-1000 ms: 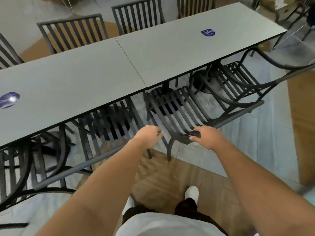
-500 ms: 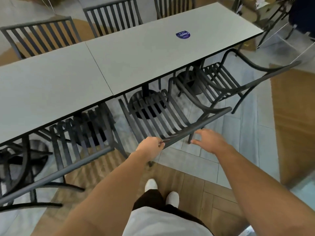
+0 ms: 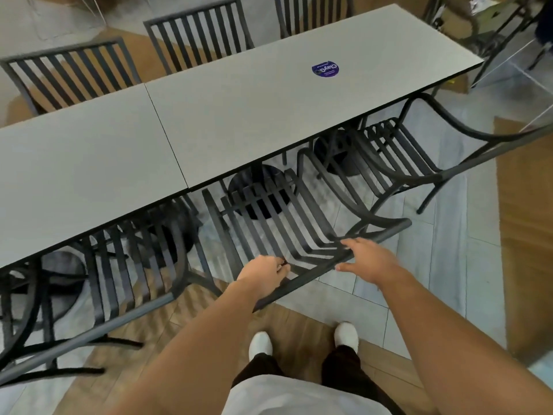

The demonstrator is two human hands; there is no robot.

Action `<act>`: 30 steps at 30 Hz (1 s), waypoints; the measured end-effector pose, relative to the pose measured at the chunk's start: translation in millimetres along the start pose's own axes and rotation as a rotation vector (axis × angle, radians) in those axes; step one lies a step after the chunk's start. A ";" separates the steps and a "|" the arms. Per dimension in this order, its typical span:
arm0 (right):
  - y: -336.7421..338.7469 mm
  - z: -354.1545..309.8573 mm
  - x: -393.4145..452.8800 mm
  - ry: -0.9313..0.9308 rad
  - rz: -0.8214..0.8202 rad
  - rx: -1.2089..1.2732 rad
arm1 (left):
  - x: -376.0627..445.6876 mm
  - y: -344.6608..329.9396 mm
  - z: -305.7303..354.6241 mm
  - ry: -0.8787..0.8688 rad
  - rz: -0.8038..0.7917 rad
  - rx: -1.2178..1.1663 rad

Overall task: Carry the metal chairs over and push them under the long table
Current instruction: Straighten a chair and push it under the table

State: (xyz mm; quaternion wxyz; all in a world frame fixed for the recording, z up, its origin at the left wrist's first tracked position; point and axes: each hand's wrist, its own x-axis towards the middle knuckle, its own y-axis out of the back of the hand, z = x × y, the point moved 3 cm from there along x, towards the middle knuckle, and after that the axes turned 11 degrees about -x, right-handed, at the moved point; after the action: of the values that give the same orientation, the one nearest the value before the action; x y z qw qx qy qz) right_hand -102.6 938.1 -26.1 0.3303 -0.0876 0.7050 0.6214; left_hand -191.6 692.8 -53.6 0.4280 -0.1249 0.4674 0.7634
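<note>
While the chair (image 3: 278, 223) sits at 12 o'clock, seat half under the desk (image 3: 239, 115), left hand (image 3: 264, 272) keeps a clenched grip on its top rail. Right hand (image 3: 369, 259) is released, fingers spread over the rail. Chair legs hidden; neighbours at 9 and 2 o'clock cut off.

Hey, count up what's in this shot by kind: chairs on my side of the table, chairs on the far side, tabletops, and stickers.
Near-side chairs: 3, left, middle, right
Far-side chairs: 3, left, middle, right, partly hidden
Tabletops: 2, left, right
Stickers: 1
Total: 9
</note>
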 end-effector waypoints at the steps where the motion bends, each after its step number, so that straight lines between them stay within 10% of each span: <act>1: 0.8 5.5 8.0 0.023 -0.012 -0.016 | 3.5 -2.6 3.1 0.025 0.005 -0.030; 8: -5.6 32.7 52.5 0.261 -0.110 -0.221 | 14.1 -50.5 28.3 0.269 0.003 -0.186; 18: -12.5 64.5 90.6 0.437 -0.051 -0.548 | 23.0 -86.1 52.8 0.528 0.196 0.176; 30: 0.1 109.0 120.4 0.431 -0.043 -0.560 | 61.4 -90.4 89.8 0.520 0.210 0.158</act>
State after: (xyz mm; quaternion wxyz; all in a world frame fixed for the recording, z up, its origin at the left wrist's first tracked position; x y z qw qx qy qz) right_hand -156.0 1074.5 -96.2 0.1503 -0.3186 0.5589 0.7507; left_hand -140.1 817.2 -97.0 0.2208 -0.2336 0.6298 0.7071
